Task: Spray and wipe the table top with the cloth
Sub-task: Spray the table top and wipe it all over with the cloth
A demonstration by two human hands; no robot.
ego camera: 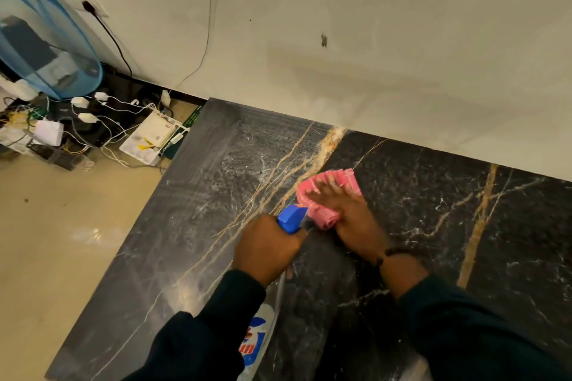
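Spray bottle (263,328) nearest, gripped at its blue head by the left hand (267,249). Just beyond, the right hand (346,213) presses flat, fingers spread, on the pink cloth (325,195) lying mid-worktop (433,210), streaked wet farther left.

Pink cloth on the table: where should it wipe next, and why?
Probably slide the crumpled pink cloth left and toward the far left corner. The right hand presses it flat onto the black marble table top, while pale streaks and droplets show there. The left hand grips the blue-topped spray bottle, nozzle aimed toward that patch.
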